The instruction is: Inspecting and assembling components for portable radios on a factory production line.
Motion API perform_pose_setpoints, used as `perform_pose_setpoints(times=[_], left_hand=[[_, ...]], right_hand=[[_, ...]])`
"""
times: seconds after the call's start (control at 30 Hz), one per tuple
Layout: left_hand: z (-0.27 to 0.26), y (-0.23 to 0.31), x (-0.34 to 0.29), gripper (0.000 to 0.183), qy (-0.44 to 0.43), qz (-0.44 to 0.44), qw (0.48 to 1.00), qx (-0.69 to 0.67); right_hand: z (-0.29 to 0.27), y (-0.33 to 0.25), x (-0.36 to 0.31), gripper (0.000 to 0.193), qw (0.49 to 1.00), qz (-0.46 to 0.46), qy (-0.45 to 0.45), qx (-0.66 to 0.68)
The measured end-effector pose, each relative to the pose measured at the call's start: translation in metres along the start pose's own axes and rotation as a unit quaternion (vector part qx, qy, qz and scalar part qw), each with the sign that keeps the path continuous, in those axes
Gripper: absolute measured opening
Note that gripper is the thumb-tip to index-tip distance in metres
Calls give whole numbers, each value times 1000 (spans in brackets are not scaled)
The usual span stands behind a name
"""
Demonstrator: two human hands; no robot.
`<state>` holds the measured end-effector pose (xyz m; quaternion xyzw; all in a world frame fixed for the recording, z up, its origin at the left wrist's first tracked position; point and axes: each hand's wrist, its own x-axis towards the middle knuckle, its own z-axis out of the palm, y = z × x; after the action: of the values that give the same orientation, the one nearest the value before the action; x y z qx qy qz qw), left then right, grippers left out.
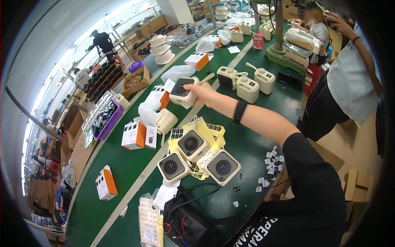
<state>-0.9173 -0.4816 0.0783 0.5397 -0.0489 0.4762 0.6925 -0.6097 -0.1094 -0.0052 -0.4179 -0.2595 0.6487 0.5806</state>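
My right hand (201, 94) reaches across the green table with its thumb on the dark front of a small cream box-shaped speaker (181, 89). The fingers curl round the side, and the speaker is tilted. My left hand is out of view. Three similar speakers, including the nearest one (222, 166), lie face up on yellow sticker sheets (212, 142). Another cream speaker (166, 120) lies by a white wrapping bag (149, 113) just below the held one. Right of my hand stand several more, one a cream unit with a strap (247, 89).
White-and-orange cartons, such as one (134, 136), line the left side. A black mesh bag (187, 220) lies at the front; small white pieces (271, 162) are scattered right. A green machine base (286, 57) stands at the back. A person in a pale shirt (349, 84) stands at right.
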Motion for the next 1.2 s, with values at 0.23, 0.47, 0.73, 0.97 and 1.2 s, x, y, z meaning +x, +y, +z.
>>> perform_pose_setpoints(times=[0.23, 0.47, 0.73, 0.97, 1.2], left_hand=[[2, -1, 1, 37, 68, 29, 997, -27], [-35, -8, 1, 38, -123, 86, 987, -55], [-33, 4, -38, 33, 89, -15, 996, -19], [-22, -2, -52, 35, 228, 24, 972, 55], [-31, 2, -55, 27, 364, 22, 931, 15]], right_hand=[[-34, 30, 99, 88, 781, -353, 273, -436], [-3, 59, 70, 95, 532, -587, 102, -601], [42, 54, 81, 100, 601, -231, -205, -737], [53, 53, 73, 96, 440, -338, -115, -824], [69, 33, -27, 90, 464, -633, -17, -620]])
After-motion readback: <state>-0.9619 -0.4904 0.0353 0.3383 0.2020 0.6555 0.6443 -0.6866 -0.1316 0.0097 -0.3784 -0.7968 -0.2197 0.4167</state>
